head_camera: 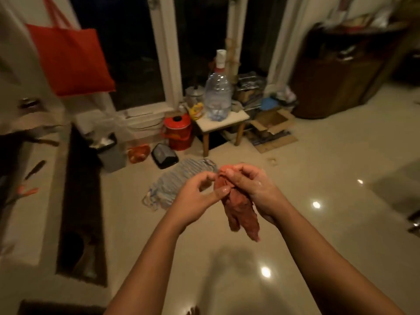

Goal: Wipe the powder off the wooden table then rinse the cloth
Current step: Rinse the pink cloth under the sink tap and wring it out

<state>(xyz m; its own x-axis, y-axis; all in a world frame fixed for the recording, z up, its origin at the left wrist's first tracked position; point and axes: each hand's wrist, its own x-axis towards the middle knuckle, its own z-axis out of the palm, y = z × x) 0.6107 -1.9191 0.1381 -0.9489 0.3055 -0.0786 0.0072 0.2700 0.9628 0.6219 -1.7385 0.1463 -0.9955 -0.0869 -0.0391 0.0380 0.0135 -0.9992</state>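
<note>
Hanging from the right hand [254, 189] fingers' grip, cloth [241, 212] touches the left hand [197, 196] thumb.

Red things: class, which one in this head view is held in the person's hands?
The reddish cloth, dangling between both hands. The red bag hangs up left; the red pot sits on the floor.

Glossy tiled floor [295, 178], striped rag [181, 178], red pot [178, 130], small stool [221, 123]

No text, label or number is legible anywhere.
</note>
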